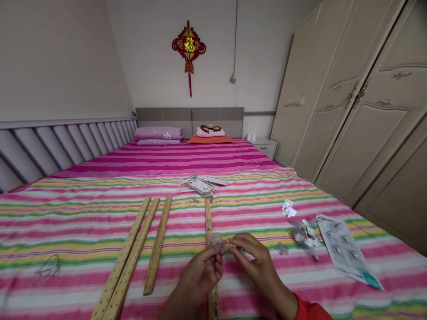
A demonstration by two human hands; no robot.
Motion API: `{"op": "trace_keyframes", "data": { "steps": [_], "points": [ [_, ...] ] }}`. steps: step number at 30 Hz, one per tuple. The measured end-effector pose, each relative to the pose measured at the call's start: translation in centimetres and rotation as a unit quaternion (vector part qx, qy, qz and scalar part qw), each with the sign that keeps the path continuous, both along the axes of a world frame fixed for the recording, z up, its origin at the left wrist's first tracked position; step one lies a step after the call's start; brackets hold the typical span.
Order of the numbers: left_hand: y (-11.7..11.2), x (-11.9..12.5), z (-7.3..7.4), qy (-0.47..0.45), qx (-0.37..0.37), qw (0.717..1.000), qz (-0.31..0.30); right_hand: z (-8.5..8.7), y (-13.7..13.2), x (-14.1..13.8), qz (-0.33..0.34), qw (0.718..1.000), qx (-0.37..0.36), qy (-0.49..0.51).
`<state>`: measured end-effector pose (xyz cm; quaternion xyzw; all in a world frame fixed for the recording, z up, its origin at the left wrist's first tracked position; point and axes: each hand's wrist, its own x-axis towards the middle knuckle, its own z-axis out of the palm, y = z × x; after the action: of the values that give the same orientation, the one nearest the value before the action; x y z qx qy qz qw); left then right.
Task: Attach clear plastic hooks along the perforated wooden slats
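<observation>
My left hand (204, 271) is closed on a small clear plastic packet (217, 240), pinched between thumb and fingers; what is inside is too small to make out. Close on its right, my right hand (255, 258) has thumb and forefinger nearly together at the packet's edge, and any tiny thing between them is not clear. Beneath the hands lies a narrow wooden strip (208, 218) bearing several small shiny pieces. To the left rest a shorter wooden strip (158, 244) with holes and two longer strips (123, 262) side by side.
On the striped bedsheet (253, 204), clear packets with white cards (305, 233) lie to the right, beside a card of shiny pieces (347, 251). A white card (288, 208) sits farther back. Clear packaging (200, 184) lies beyond the strip; crumpled clear plastic (49, 266) lies far left.
</observation>
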<state>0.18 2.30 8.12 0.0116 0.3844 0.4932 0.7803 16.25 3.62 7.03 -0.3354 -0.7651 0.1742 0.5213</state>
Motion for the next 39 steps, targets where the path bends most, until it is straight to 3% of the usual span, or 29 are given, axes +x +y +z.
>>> {"op": "trace_keyframes", "data": {
  "steps": [11, 15, 19, 23, 30, 39],
  "points": [
    [-0.1, -0.9, -0.9, -0.029, 0.016, 0.999, -0.017, 0.6, 0.8, -1.9, 0.064, 0.998, 0.013, -0.018],
    [0.3, -1.2, -0.9, 0.004, 0.082, 0.996, -0.031, 1.2, 1.6, -2.6, 0.07, 0.997, -0.029, 0.022],
    [1.3, -1.6, -0.8, 0.061, 0.13, 0.989, -0.044, 1.6, 3.9, -3.5, 0.081, 0.986, -0.117, 0.09],
    [3.0, -2.4, -1.6, 0.155, 0.138, 0.978, -0.032, 1.2, 7.7, -4.0, 0.119, 0.946, -0.255, 0.161],
    [7.1, -4.7, -4.3, 0.331, 0.186, 0.923, 0.057, -0.8, 13.7, -4.0, 0.166, 0.817, -0.492, 0.25],
    [11.6, -5.6, -6.1, 0.353, 0.167, 0.916, 0.092, -3.9, 18.0, -4.7, 0.119, 0.787, -0.569, 0.208]
  ]
}}
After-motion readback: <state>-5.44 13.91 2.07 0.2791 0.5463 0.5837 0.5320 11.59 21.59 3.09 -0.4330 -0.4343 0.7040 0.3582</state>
